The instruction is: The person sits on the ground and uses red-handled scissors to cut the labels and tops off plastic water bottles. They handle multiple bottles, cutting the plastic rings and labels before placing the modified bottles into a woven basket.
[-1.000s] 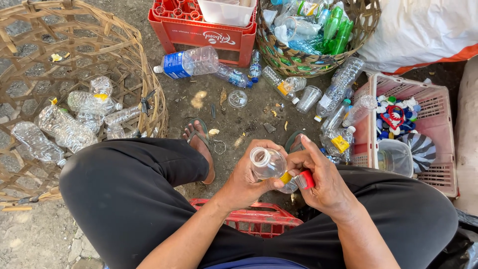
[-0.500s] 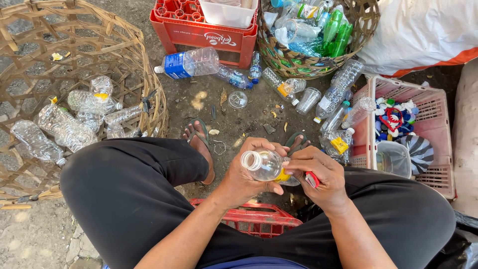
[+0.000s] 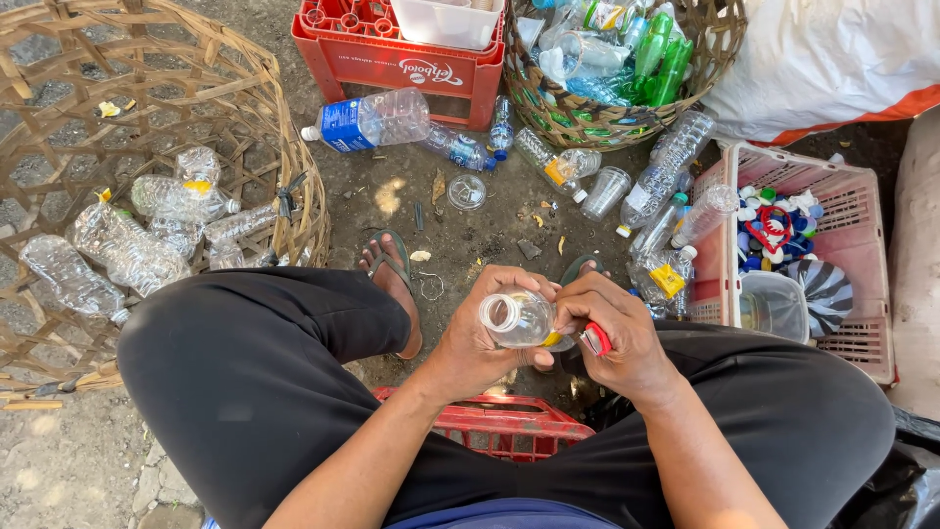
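My left hand [image 3: 478, 338] grips a small clear plastic bottle [image 3: 517, 318] with its open mouth turned toward me and a strip of yellow label at its right side. My right hand [image 3: 612, 333] is closed on a small red-handled cutter [image 3: 594, 339], which rests against the bottle's label end. Both hands are held together over my knees, above a red crate [image 3: 499, 428] that I sit on. My bare foot in a sandal [image 3: 392, 274] rests on the dirt ground just ahead.
A big woven basket [image 3: 245, 118] with several clear bottles stands at the left. A pink crate [image 3: 862, 255] with bottle caps sits at the right, a round basket [image 3: 607, 122] of bottles and a red crate [image 3: 392, 69] ahead. Loose bottles [image 3: 367, 120] lie on the ground.
The bottle has been turned in my left hand so its mouth faces more toward me. My right hand has closed in against the bottle's label end.
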